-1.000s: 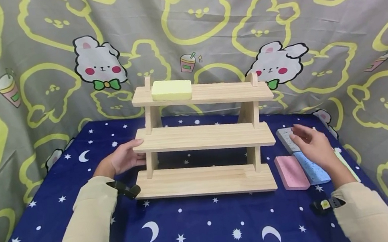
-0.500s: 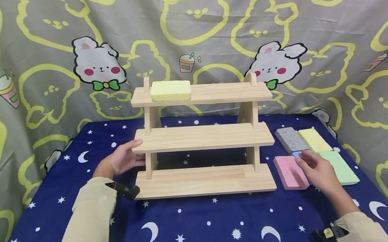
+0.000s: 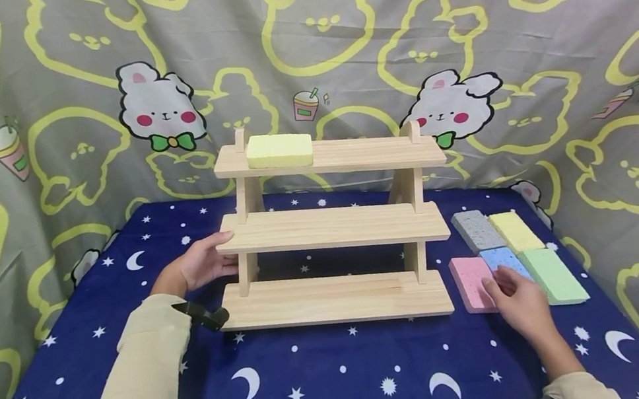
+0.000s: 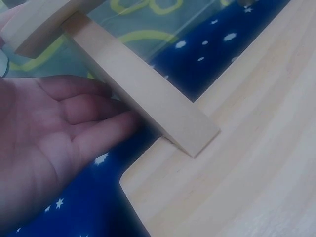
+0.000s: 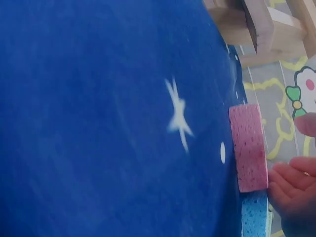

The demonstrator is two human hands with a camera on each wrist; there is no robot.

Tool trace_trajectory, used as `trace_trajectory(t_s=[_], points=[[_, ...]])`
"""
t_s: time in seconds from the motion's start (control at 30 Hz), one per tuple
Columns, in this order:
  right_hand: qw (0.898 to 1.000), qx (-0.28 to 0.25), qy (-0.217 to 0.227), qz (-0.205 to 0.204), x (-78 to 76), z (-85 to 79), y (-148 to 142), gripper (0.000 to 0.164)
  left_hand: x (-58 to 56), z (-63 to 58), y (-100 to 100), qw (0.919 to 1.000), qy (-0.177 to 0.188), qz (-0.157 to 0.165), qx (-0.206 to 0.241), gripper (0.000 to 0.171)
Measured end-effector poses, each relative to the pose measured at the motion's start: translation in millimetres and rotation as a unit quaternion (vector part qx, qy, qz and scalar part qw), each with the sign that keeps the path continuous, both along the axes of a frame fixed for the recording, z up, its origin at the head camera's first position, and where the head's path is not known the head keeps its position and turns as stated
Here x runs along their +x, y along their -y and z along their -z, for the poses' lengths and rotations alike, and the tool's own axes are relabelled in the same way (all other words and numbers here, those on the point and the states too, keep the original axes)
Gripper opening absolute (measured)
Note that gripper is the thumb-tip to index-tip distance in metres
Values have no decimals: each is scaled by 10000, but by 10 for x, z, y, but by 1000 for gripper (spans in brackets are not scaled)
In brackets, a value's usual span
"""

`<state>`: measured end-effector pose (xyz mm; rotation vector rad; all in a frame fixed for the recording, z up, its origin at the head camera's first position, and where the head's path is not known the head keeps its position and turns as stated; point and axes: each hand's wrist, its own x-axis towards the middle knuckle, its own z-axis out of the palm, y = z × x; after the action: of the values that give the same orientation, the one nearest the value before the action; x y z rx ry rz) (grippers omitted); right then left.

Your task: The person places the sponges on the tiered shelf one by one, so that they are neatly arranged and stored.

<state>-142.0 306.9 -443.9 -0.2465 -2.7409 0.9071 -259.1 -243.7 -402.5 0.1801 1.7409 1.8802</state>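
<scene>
5 sponges lie close together on the dark blue cloth (image 3: 344, 396), to the right of the wooden stand (image 3: 331, 226): a gray sponge (image 3: 474, 231), a yellow sponge (image 3: 516, 232), a blue sponge (image 3: 503, 260), a pink sponge (image 3: 469, 281) and a green sponge (image 3: 555, 277). 1 more, a pale yellow block (image 3: 280, 152), sits near the left end of the top shelf (image 3: 364, 149). From my far-off seat I see the right hand (image 3: 520, 301) over the blue sponge, its fingers softly bent, well apart from the thumb, with nothing in its hold. The left hand (image 3: 203, 264) holds the end of the middle shelf (image 3: 331, 224), thumb on top and fingers below.

I worry that the right hand could bump the pink sponge, since its thumb is so near that edge. If the left hand tugged or tipped the stand, I think the pale yellow block could slide off, as the top shelf has no front lip.

I cannot tell if the right fingertips touch anything; the hand hides the near end of the blue sponge. My right wrist view cuts off much of that hand, and my left wrist view is dim.
</scene>
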Motion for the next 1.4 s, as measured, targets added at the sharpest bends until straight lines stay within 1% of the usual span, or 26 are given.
trace_trajectory(t_s=[0.07, 0.17, 0.27, 0.37, 0.5, 0.6, 0.67, 0.87, 1.07, 1.2, 1.3, 1.4], points=[[9999, 120, 63, 93, 3, 5, 28, 56, 6, 2, 2, 10000, 0, 0, -2, 65], [9994, 163, 168, 268, -1, 14, 74, 56, 13, 7, 3, 10000, 6, -12, 6, 66], [9984, 255, 285, 406, -3, 31, 125, 59, 19, 14, 3, 10000, 19, -19, -2, 66], [9978, 391, 255, 465, -9, 59, 173, 59, 24, 19, 2, 10000, 32, -35, -24, 66], [9972, 525, 222, 479, -21, 90, 223, 67, 27, 20, 5, 10000, 40, -31, -7, 65], [9971, 519, 323, 455, -31, 92, 245, 78, 32, 13, 7, 10000, 23, -24, 16, 65], [9971, 498, 370, 442, -36, 89, 251, 83, 35, 6, 4, 10000, 10, -21, 43, 65], [9976, 520, 170, 425, -55, 80, 240, 76, 34, -3, -4, 9999, 26, -38, 111, 64], [9977, 538, 173, 364, -60, 58, 221, 73, 33, -5, -5, 10000, 5, -58, 62, 65], [9981, 545, 93, 282, -72, 31, 184, 66, 30, 0, -5, 10000, -5, -54, 63, 64], [9984, 385, 297, 289, -77, -16, 156, 68, 24, 2, -5, 9999, 3, -68, 91, 63], [9976, 205, 565, 351, -74, -79, 136, 76, 24, -1, -5, 9999, -5, -46, 122, 63]])
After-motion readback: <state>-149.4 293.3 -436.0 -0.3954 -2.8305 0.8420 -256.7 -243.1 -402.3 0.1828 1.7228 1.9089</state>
